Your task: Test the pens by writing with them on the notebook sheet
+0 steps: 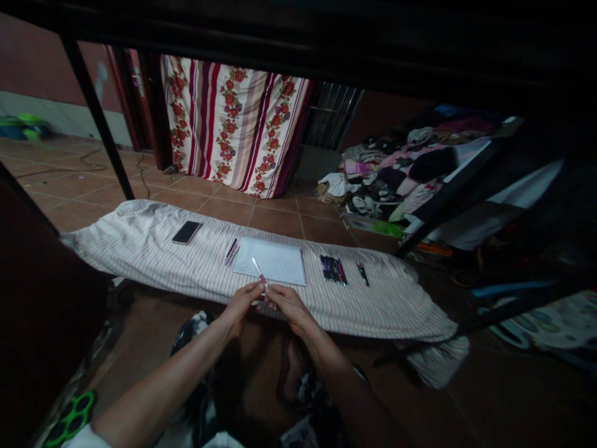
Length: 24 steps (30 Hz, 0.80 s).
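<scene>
A slim pen, whitish with a pinkish part, points up and away from between my fingertips. My left hand pinches it from one side, and my right hand closes on its lower end. Both hands hover at the near edge of a spiral notebook, which lies open to a pale page. Left of the notebook lie a couple of pens. On its right is a row of several dark and coloured pens, with a small separate group of pens farther right.
A striped cloth covers the low bench under these things, with a phone at its left. Dark metal bars frame the view. Beyond are a floral curtain and a heap of clothes on the tiled floor.
</scene>
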{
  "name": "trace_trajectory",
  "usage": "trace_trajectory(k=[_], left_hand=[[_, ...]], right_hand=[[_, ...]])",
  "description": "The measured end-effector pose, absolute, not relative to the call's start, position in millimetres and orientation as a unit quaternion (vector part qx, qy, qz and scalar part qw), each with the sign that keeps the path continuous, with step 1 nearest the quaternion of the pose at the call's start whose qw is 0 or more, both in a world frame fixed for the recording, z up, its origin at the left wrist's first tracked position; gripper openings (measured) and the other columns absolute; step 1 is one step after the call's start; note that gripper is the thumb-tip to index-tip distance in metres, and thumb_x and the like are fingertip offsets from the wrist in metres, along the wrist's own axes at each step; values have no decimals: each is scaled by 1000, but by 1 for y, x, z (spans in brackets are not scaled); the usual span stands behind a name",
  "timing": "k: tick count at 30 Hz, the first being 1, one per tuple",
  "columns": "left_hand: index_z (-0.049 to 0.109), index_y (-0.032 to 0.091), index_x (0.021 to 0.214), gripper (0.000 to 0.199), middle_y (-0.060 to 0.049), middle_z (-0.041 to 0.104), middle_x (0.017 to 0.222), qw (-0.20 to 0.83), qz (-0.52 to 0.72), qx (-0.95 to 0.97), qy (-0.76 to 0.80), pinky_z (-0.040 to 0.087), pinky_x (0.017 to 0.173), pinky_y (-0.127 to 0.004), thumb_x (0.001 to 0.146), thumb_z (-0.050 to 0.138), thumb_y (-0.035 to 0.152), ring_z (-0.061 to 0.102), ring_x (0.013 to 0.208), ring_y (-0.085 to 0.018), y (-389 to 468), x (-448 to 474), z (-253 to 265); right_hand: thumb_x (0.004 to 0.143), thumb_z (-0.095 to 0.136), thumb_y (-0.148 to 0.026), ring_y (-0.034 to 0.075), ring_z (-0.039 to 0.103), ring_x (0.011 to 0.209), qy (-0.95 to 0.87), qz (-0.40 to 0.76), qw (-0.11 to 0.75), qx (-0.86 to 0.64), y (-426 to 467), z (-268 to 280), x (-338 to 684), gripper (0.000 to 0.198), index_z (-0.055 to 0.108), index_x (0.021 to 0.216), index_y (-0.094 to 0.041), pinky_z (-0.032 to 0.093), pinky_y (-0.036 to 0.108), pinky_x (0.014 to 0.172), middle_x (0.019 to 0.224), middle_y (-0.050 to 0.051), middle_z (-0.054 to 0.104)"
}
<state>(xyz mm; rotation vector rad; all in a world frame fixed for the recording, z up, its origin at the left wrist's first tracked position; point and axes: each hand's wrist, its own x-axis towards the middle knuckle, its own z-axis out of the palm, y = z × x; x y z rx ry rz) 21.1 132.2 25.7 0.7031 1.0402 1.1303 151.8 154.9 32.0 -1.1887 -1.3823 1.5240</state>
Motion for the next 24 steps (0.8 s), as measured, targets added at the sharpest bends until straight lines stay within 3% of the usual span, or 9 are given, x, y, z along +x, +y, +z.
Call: trace_trajectory(k=[8, 14, 18, 24], left_hand=[[67, 19, 85, 33, -3, 64, 79, 680, 508, 272, 453, 34, 68, -26, 60, 70, 39, 56, 83, -18, 123, 24, 19], [65, 20, 85, 28, -2, 62, 83, 664, 552, 228, 450, 34, 63, -22, 61, 70, 34, 55, 76, -13, 127, 19, 18], [65, 17, 81, 28, -2, 62, 79, 663, 574, 196, 438, 35, 57, -20, 58, 73, 31, 55, 67, -10, 132, 16, 16], [66, 15, 79, 29, -1, 64, 74, 674, 588, 169, 414, 40, 61, -19, 54, 77, 27, 59, 66, -10, 141, 23, 14]], right_hand=[[64, 65, -47, 6, 44, 49, -568, 608, 332, -444, 142, 38, 158, 33, 66, 65, -14, 32, 19, 48, 56, -1, 57], [60, 71, -36, 9, 54, 55, -472, 629, 401, -470, 144, 35, 153, 31, 66, 83, -16, 37, 19, 49, 69, 2, 66], [55, 75, -30, 9, 57, 57, -400, 650, 450, -464, 147, 31, 154, 28, 64, 77, -15, 41, 19, 52, 68, 3, 66], [49, 79, -30, 7, 55, 54, -358, 660, 476, -459, 161, 23, 159, 30, 65, 71, -14, 39, 16, 48, 62, 1, 64]])
